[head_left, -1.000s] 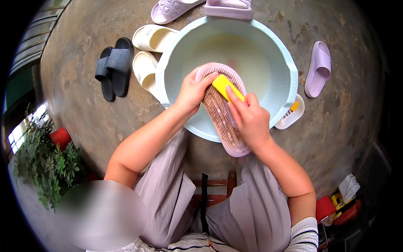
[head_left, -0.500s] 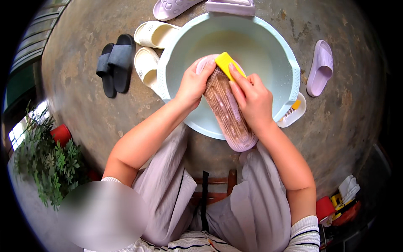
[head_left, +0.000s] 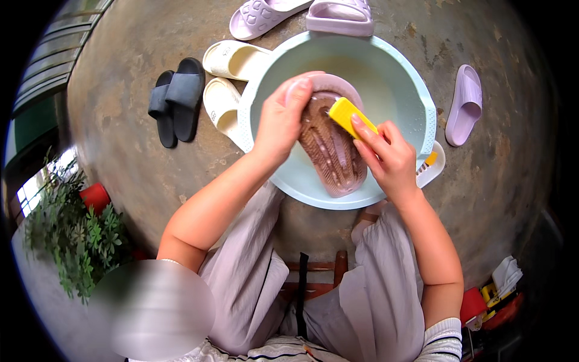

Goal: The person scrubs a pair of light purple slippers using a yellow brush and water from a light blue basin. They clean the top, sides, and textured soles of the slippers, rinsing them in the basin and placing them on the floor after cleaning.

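My left hand [head_left: 281, 117] is closed on the far left edge of a pink slipper [head_left: 335, 148], thumb over its rim. The slipper is tilted above a pale blue basin [head_left: 427, 114], with its brown, dirty ribbed sole facing up. Between the thumb and fingers of my right hand [head_left: 389, 157] is a yellow scrubbing brush [head_left: 353, 117]. The brush lies against the upper part of the sole, and its bristles are mostly hidden beneath its back. Cloudy, yellowish water [head_left: 338, 63] shows in the basin beyond the slipper.
Cream slippers [head_left: 226, 108] touch the basin's left side; dark slides [head_left: 184, 90] lie farther left. Lilac slippers [head_left: 341, 21] stand at the far rim, another lilac slide [head_left: 464, 105] at right. A white slipper-shaped item [head_left: 435, 166] with yellow sits by the basin. A leafy plant [head_left: 78, 229] stands left.
The slipper has tipped, its near end lifting away from my knees over the basin. My right hand and the brush have moved right and nearer me along the sole.
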`<state>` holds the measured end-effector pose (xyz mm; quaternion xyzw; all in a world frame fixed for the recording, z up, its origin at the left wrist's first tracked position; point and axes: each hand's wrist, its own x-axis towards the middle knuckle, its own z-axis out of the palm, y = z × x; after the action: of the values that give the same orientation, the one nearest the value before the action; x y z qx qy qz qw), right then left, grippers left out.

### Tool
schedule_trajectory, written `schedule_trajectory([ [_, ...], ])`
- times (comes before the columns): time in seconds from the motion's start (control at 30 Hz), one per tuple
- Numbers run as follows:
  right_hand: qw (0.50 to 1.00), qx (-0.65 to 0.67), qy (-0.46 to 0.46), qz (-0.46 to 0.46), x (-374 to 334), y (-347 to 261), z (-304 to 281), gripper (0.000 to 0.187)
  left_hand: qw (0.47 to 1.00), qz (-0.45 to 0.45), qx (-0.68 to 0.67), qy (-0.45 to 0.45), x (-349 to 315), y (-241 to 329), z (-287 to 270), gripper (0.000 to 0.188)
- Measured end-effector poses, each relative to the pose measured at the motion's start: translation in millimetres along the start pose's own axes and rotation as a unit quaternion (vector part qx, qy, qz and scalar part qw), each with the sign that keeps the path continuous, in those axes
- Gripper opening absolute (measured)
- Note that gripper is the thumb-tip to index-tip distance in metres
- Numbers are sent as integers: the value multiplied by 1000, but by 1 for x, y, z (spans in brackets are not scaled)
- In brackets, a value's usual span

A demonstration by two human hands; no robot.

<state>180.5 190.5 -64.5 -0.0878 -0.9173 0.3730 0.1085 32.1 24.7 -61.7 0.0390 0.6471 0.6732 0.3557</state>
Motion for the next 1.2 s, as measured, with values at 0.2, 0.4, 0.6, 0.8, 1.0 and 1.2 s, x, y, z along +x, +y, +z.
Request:
schedule_trajectory([
  [0.2,997,16,48,-50,34,-7,-7,45,999,42,-5,-11,3,23,1,47],
  [0.4,997,53,54,-2,16,-23,11,44,998,47,36,18,-11,-5,14,44],
  [0.6,994,-41,7,98,-4,-6,17,43,996,-52,63,-37,-29,-3,-15,44],
  [0.8,997,54,-18,56,-25,-39,38,45,954,-81,285,-45,-35,21,-30,47],
  [1.0,991,59,-8,119,-22,-35,47,42,983,-158,88,-6,-37,19,-33,43],
  [1.2,987,-11,-3,159,-20,1,48,43,978,-199,-52,32,-46,-9,-28,44],
])
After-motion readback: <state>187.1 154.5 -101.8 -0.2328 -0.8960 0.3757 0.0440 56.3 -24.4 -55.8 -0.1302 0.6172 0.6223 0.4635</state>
